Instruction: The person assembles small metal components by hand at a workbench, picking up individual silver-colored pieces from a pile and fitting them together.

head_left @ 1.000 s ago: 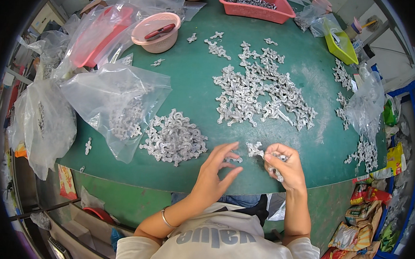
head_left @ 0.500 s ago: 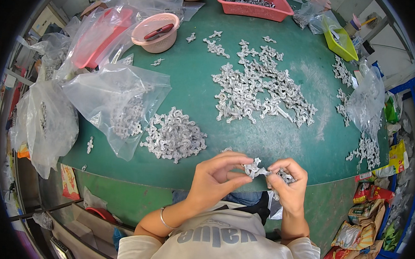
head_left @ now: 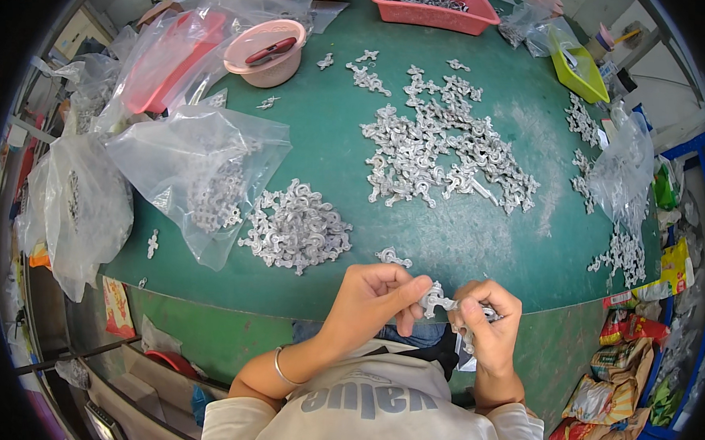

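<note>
Between my two hands is a small grey cast-metal piece (head_left: 437, 301) with a ring and lobed arms. The thumb and fingers of my left hand (head_left: 370, 301) pinch its left end. My right hand (head_left: 488, 319) is closed on its right end, with more grey metal castings (head_left: 492, 314) tucked in the fingers; how many is hidden. A single casting (head_left: 393, 257) lies on the green table just beyond my left hand. To the left is a compact heap of such castings (head_left: 296, 229), and a wider, looser spread (head_left: 428, 152) covers the middle of the table.
Clear plastic bags (head_left: 203, 172) with castings lie at the left, below a pink bowl (head_left: 256, 75) holding a red-handled tool. A red tray (head_left: 435, 15) of metal parts stands at the back, a yellow-green basket (head_left: 577, 72) at back right. The table's edge (head_left: 555, 309) runs under my hands.
Both hands have come slightly nearer to me. The left fingers have curled and the metal piece has turned between the hands. The single casting beyond the left hand now shows more fully.
</note>
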{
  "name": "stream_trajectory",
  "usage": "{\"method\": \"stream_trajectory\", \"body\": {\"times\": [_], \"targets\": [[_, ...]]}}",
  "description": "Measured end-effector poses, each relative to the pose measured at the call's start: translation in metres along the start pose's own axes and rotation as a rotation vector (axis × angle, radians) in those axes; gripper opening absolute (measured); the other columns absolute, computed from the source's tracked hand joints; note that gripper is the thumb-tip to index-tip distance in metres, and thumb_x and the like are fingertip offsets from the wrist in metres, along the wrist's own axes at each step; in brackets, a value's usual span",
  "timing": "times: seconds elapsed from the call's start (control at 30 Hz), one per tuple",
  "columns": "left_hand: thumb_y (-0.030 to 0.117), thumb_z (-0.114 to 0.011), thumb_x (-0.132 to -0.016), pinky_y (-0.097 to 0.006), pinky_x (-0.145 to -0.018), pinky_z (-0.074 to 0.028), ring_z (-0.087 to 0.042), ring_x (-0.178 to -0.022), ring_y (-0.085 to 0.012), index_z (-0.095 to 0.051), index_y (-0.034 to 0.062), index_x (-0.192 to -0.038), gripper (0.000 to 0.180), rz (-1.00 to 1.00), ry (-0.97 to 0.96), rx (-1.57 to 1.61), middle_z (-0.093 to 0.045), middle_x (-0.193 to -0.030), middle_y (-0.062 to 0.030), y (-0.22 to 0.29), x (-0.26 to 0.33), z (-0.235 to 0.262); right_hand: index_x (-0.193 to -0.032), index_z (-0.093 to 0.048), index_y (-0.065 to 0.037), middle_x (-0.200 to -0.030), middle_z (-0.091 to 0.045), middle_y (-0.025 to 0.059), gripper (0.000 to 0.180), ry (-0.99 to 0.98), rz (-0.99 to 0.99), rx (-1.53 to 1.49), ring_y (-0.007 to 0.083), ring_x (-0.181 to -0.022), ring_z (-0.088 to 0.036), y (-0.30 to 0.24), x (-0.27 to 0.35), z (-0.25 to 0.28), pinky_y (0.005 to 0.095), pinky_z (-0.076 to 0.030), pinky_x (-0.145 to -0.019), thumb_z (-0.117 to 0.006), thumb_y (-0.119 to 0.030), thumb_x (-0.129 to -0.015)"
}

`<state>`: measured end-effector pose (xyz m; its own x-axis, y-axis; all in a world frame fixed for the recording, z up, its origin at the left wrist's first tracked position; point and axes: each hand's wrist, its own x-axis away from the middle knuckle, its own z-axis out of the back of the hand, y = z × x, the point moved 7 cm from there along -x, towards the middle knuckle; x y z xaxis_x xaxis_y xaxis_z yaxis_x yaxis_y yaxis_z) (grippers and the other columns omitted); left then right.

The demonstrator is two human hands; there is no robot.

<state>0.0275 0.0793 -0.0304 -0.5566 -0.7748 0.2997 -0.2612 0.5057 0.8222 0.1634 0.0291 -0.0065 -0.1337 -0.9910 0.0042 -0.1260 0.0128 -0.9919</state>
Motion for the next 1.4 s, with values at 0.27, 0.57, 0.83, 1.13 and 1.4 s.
{"method": "stream_trajectory", "body": {"times": [0.27,0.57,0.83,1.13,1.4], "targets": [[0.02,-0.058,-0.084,-0.02,-0.041,-0.039,-0.052,-0.045,-0.009,-0.057,-0.001,-0.067,0.026,0.037,-0.024,0.051,-0.057,-0.058,-0.0051,-0.003,0.001,-0.002,-0.071,-0.051,0.001,-0.063,-0.052,0.0047,0.014,-0.004,-0.015,-0.143,0.0075,-0.055,-0.047,0.004,0.001,-0.003,0.0209,-0.037,-0.051,-0.053,-0.004,-0.084],[0.009,-0.067,-0.071,-0.032,-0.047,-0.039,-0.049,-0.05,-0.0232,-0.056,0.0006,-0.063,0.016,-0.561,0.605,-1.244,-0.05,-0.059,-0.0099,0.065,0.018,0.067,-0.086,-0.061,0.0,-0.064,-0.056,0.0017,0.012,0.091,-0.159,0.552,0.0104,-0.053,-0.051,0.033,-0.049,0.034,0.0221,-0.039,-0.05,-0.063,-0.006,-0.075],[0.004,-0.067,-0.069,-0.033,-0.056,-0.039,-0.049,-0.063,-0.024,-0.055,0.0003,-0.077,0.015,-0.522,0.719,-1.311,-0.049,-0.07,-0.01,0.064,0.016,0.092,-0.09,-0.058,-0.003,-0.079,-0.06,0.0152,0.025,0.045,0.198,1.246,0.0336,-0.069,-0.058,0.05,-0.108,0.006,0.0411,-0.045,-0.059,-0.065,-0.018,-0.072],[-0.008,-0.062,-0.068,-0.023,-0.06,-0.042,-0.051,-0.067,-0.013,-0.058,0.0004,-0.092,0.025,-0.636,0.454,-0.961,-0.054,-0.077,-0.0067,0.055,0.018,0.05,-0.078,-0.06,-0.001,-0.062,-0.055,-0.0002,0.008,0.078,-0.169,0.487,0.0072,-0.052,-0.05,0.026,-0.068,0.028,0.0215,-0.037,-0.046,-0.064,-0.006,-0.074],[-0.013,-0.062,-0.068,-0.025,-0.071,-0.05,-0.058,-0.082,-0.0176,-0.061,-0.0021,-0.096,0.031,-0.663,-0.005,-0.775,-0.057,-0.094,-0.0127,0.045,0.013,-0.007,-0.083,-0.059,-0.003,-0.065,-0.055,-0.002,0.009,-0.093,-0.392,-0.078,0.0021,-0.053,-0.047,0.022,-0.023,0.002,0.0158,-0.037,-0.047,-0.062,-0.009,-0.078]]}}
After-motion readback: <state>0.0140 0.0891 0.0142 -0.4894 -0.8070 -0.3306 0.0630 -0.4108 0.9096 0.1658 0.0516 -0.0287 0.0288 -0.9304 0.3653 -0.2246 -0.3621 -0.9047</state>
